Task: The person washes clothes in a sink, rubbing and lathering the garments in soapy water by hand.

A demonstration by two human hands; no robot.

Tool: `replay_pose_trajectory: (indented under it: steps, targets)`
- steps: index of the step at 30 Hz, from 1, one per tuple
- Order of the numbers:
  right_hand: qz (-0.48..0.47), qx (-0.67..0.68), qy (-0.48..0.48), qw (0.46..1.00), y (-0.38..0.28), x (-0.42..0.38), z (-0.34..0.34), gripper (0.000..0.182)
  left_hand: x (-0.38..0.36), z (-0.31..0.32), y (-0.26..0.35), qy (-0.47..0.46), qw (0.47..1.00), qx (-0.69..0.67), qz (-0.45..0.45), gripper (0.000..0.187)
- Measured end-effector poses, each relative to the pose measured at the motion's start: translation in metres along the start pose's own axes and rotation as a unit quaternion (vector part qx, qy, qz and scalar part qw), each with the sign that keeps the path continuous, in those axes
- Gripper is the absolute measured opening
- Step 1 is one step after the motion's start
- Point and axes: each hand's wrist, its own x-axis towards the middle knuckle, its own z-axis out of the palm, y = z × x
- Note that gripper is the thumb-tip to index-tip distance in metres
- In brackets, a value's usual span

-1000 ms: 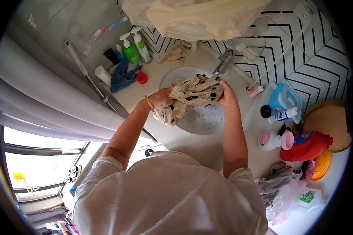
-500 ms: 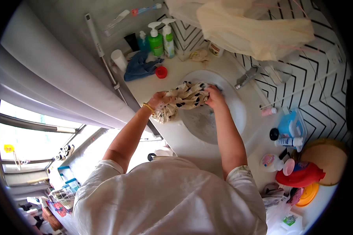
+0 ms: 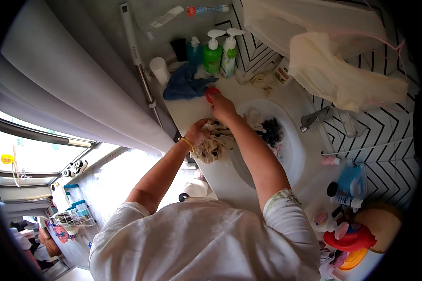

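Bunched up on the counter beside the sink is a beige dark-spotted cloth (image 3: 214, 145), with suds on it. My left hand (image 3: 197, 133), yellow bangle at the wrist, grips its left side. Reaching across, my right hand (image 3: 223, 108) has its fingers closed on a small round red thing (image 3: 213, 95), perhaps a tub or lid, on the counter by a blue cloth (image 3: 183, 83). Part of the red thing is hidden by the fingers. My right forearm passes over the white sink (image 3: 295, 140), where black cloth (image 3: 271, 132) and pale cloth (image 3: 254, 119) lie.
Pump bottles, a green one (image 3: 212, 58) among them, stand along the back wall. A faucet (image 3: 314, 119) juts over the sink. A pale garment (image 3: 337, 70) hangs at upper right. Blue (image 3: 352, 181) and red (image 3: 349, 238) containers sit at right; a grey curtain (image 3: 89, 84) hangs left.
My right hand has let go of the spotted cloth and moved up and left to the red thing. The cloth has come down from over the sink onto the counter. The view has shifted.
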Motion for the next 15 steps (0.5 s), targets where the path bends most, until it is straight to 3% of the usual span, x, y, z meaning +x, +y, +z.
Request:
replay_pose_trajectory:
  steps: [3,6,8,9,12,15]
  targets:
    - [0.084,-0.041,-0.095,0.991,0.0,0.021,0.006,0.042,0.004,-0.001,-0.005,-0.024,0.999,-0.043,0.023,0.053]
    - [0.057,-0.02,-0.078,0.995,0.0,0.019,-0.001,0.033,0.009,-0.003,-0.012,-0.078,0.982,-0.169,-0.004,0.054]
    - [0.011,0.096,0.09,0.991,0.007,0.013,0.002,0.026,0.011,-0.005,-0.016,-0.079,0.98,-0.184,-0.004,0.054]
    - [-0.012,0.153,0.174,0.973,0.009,0.009,0.001,0.024,0.012,-0.007,-0.019,-0.079,0.978,-0.191,-0.003,0.055]
    - [0.091,0.481,0.028,0.872,0.029,-0.018,-0.013,0.024,0.017,-0.007,-0.027,-0.059,0.987,-0.149,0.022,0.053]
    - [0.22,0.613,-0.018,0.758,0.023,-0.072,-0.003,0.026,0.008,0.0,-0.004,-0.056,0.967,-0.247,-0.014,0.047]
